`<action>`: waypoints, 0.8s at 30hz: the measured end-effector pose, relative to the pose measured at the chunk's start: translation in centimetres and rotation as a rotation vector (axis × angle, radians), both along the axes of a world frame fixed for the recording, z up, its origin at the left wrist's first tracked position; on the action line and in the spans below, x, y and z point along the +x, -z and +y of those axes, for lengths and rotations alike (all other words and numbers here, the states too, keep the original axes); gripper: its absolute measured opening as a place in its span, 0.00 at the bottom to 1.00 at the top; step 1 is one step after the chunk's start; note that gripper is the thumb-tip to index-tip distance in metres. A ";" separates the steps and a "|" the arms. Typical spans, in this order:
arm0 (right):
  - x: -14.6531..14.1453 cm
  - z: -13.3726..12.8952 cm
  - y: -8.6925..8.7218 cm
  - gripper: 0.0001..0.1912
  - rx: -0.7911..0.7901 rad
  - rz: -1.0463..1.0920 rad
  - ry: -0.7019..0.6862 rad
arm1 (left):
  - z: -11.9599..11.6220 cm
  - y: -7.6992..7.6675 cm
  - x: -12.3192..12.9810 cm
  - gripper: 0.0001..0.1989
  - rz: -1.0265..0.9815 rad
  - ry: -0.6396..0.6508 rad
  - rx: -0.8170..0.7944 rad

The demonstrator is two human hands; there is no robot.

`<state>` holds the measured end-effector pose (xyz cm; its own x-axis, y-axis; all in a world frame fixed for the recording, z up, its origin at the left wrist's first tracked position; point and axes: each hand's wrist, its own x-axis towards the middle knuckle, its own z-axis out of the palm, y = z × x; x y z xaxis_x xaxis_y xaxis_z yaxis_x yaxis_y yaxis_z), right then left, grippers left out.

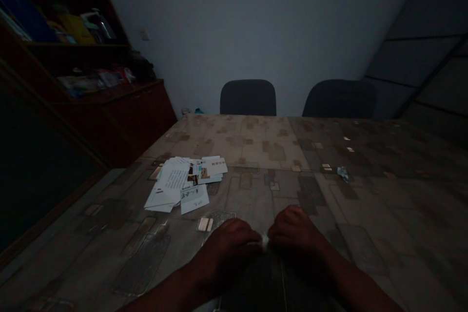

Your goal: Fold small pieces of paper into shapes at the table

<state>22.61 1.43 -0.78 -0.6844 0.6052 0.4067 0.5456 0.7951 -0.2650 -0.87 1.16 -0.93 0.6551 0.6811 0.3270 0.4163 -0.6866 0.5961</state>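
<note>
Close to the table's near edge, my left hand (236, 241) and my right hand (295, 234) face each other with curled fingers. Between their fingertips shows a small whitish scrap (265, 241), gripped from both sides. Most of it is covered by my fingers, and the dim light hides what kind of thing it is. Ahead and to the left of my hands lies a loose pile of printed cards and papers (175, 178), apart from both hands.
The table (252, 204) wears a patterned cloth. A small crumpled wrapper-like piece (342, 173) lies to the right. Two dark chairs, the nearer-centre chair (247, 97) and the right chair (340, 98), stand at the far side. A filled shelf cabinet (139, 117) stands at left.
</note>
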 end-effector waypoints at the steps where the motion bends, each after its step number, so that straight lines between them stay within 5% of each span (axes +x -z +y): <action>1: 0.0 -0.2 -0.1 0.10 -0.048 0.028 0.030 | -0.1 -0.1 0.0 0.06 0.020 -0.026 -0.037; 7: -0.3 -1.4 -1.2 0.07 -0.324 0.131 0.282 | -0.3 -0.5 -0.1 0.10 0.053 0.012 -0.082; 18: -1.2 -1.9 -1.3 0.10 -0.417 0.022 0.315 | -0.1 -1.4 0.0 0.12 0.186 -0.058 -0.136; 24: -1.2 -2.1 -2.1 0.09 -0.436 -0.041 0.317 | 0.5 -1.8 -0.4 0.15 0.188 0.011 -0.075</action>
<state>21.45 -0.72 1.32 -0.4510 0.8912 0.0487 0.7575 0.4111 -0.5071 -1.25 1.64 0.83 0.7074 0.6914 0.1469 0.5180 -0.6485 0.5578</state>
